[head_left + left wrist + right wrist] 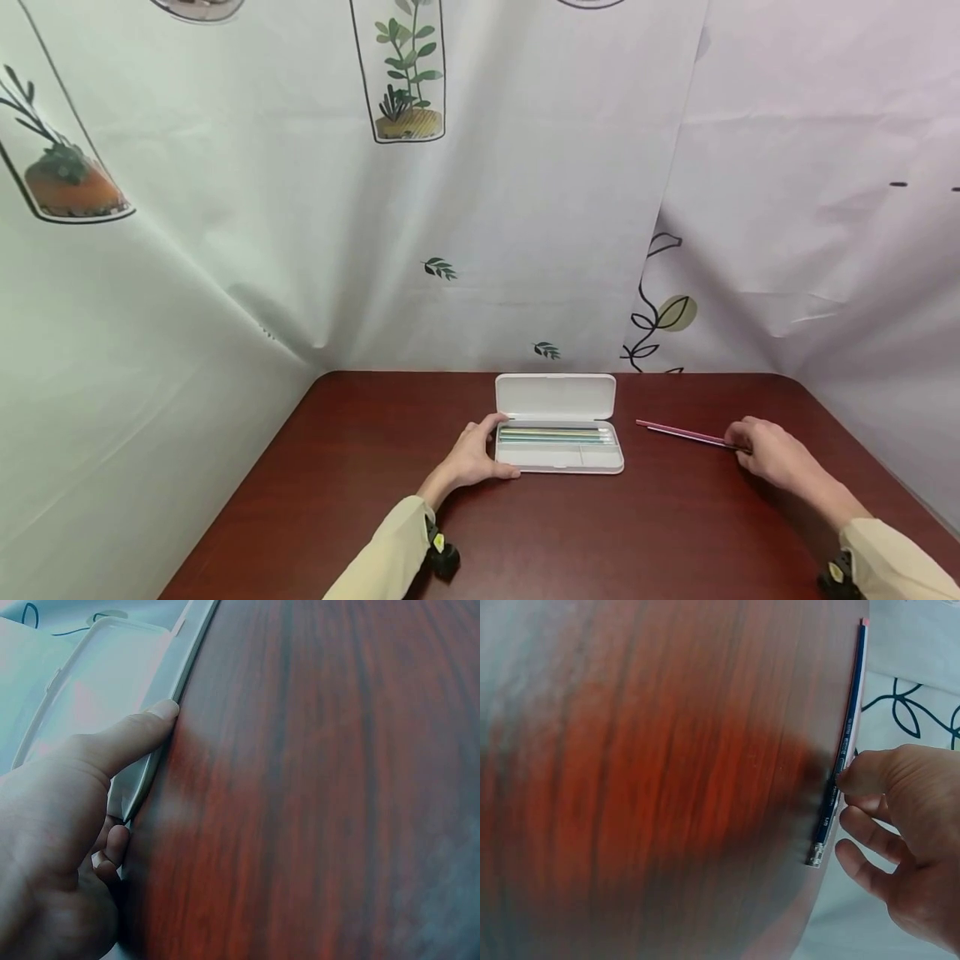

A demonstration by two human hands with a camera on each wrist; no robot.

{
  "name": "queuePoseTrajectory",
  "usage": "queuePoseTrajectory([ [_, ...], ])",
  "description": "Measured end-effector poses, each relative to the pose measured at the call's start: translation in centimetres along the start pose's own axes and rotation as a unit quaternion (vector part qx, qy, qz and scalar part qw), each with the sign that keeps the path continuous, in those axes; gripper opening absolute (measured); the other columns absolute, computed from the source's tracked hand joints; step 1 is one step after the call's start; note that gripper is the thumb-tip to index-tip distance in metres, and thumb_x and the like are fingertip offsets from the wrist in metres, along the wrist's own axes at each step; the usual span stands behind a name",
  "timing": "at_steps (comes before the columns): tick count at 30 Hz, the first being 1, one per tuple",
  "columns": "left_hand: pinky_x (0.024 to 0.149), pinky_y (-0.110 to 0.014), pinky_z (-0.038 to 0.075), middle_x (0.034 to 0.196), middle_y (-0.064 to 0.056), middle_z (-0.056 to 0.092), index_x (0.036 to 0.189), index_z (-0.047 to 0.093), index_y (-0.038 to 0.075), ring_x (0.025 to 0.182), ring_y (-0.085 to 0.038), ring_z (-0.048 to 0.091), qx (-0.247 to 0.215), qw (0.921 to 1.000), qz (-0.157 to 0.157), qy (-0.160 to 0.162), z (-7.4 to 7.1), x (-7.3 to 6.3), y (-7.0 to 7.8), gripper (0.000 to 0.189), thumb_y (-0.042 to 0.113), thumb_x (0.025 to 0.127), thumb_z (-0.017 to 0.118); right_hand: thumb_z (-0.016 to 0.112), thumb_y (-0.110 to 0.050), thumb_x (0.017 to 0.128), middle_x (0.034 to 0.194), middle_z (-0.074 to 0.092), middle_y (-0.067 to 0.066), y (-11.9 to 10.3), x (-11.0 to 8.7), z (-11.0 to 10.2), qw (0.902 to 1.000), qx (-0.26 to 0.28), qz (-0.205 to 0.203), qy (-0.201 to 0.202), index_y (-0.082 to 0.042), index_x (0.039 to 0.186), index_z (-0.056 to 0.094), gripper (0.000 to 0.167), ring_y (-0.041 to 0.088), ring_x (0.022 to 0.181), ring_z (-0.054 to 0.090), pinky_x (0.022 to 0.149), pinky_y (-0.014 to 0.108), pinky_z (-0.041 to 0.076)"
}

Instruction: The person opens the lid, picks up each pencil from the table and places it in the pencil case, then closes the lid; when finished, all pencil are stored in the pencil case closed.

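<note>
A white pencil case [536, 457] lies with its lid [555, 397] raised at the back of the table. Several pencils [555, 436] sit side by side in its rear compartment. My left hand [471, 455] holds the case's left end, thumb along the front edge and fingers at the back corner. To the right, my right hand [776, 454] pinches a dark blue pencil [850, 712] and a pink pencil [675, 429] beside it, near their right ends. In the right wrist view, the blue pencil's metal-banded end [815, 855] shows below the thumb; the other fingers are loosely bent.
The reddish-brown wooden table [600, 533] runs back to a pale patterned cloth [525, 250] hanging behind it and along both sides. The case's front section has a small divider [582, 455]. Both wrists carry dark straps with small devices.
</note>
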State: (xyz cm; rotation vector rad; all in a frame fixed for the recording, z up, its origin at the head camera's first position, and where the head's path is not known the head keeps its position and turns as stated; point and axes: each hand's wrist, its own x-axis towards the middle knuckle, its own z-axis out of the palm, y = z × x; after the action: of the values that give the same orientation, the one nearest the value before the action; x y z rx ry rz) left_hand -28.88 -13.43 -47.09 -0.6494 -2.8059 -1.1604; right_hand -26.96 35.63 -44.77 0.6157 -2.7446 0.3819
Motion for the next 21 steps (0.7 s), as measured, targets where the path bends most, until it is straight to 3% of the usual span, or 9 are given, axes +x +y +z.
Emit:
queuePoseTrajectory([
  [21,0.081,-0.040,0.043,0.105,-0.006,0.051,0.140,0.051,0.015,0.099,-0.022,0.047,0.003,1.0000,-0.004,0.004,0.02,-0.32,0.23,0.087,0.034,0.066,0.094,0.071,0.010,0.071,0.079,0.052,-0.005,0.04,-0.05,0.27,0.9998,0.002,-0.003,-0.018,-0.012,0.084,0.065,0.027,0.013,0.068,0.049,0.056,0.037,0.043],
])
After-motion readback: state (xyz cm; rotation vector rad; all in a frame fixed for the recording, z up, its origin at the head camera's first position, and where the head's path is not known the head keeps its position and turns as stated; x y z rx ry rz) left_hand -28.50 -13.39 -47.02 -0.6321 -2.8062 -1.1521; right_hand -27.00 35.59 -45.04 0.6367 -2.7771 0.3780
